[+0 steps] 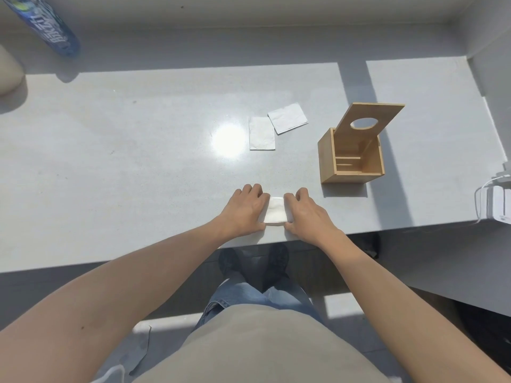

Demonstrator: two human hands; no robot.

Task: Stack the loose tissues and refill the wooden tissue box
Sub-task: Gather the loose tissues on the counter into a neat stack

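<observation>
Near the front edge of the pale grey stone counter (138,167), a small white stack of folded tissues (274,212) sits squeezed between both hands: left hand (243,210) grasping its left side, right hand (305,214) its right. Two loose white tissues (262,133) (287,118) lie further back, touching. Right of them, the light wooden tissue box (349,158) stands open, its hole-cut lid (365,120) tilted up.

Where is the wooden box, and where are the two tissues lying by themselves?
wooden tissue box (351,176), head view, front wall.
nearer loose tissue (261,133), head view, its middle.
farther loose tissue (287,118), head view, its middle.
</observation>
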